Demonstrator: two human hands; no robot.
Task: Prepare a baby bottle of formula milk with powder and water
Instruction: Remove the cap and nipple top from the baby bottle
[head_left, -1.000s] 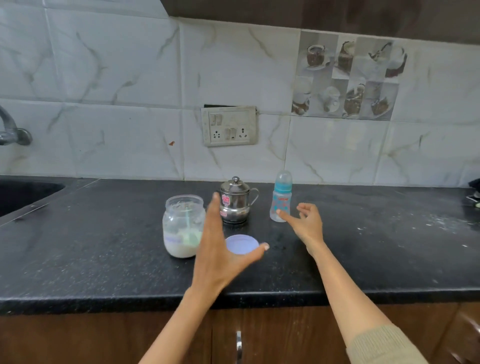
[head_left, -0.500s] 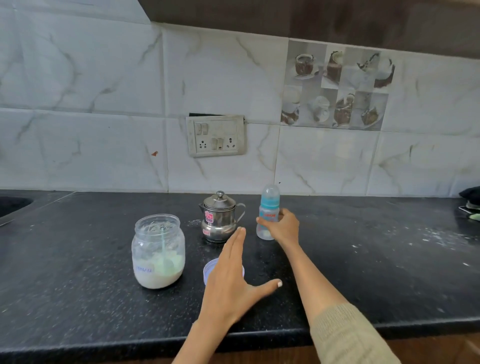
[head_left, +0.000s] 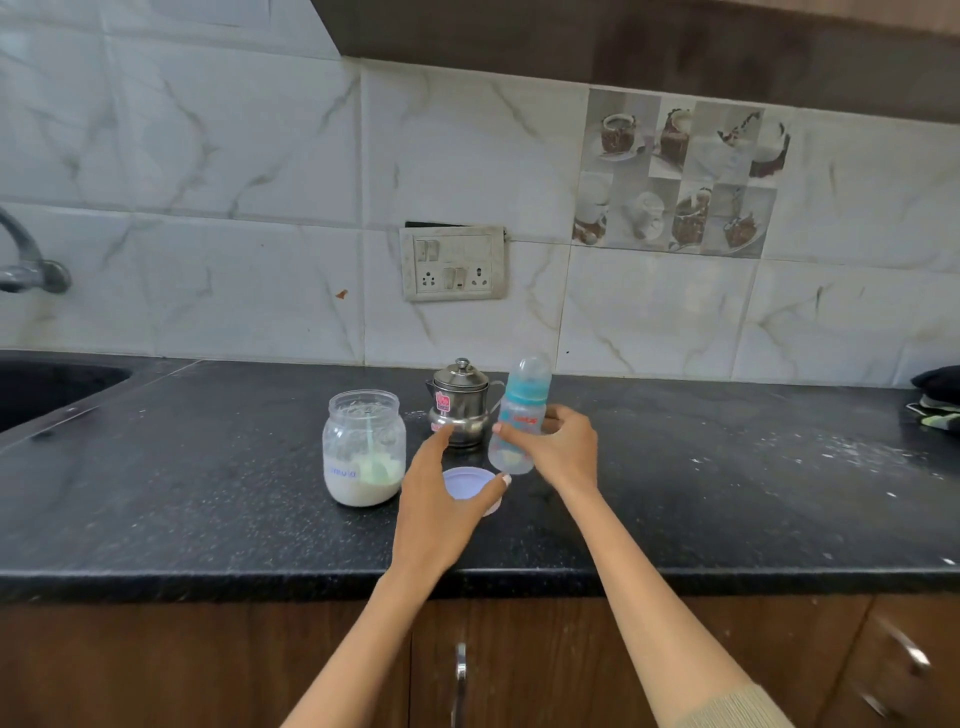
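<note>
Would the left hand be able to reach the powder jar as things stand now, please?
Probably yes. The left hand is open and empty above the loose lid, and the powder jar stands just to its left on the counter with nothing between them. The right hand holds the baby bottle on the other side.

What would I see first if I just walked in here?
Probably the baby bottle with its blue collar, held in the right hand in the middle of the black counter. Just left of it, the left hand reaches over a round lid, beside an open jar of white powder.
</note>
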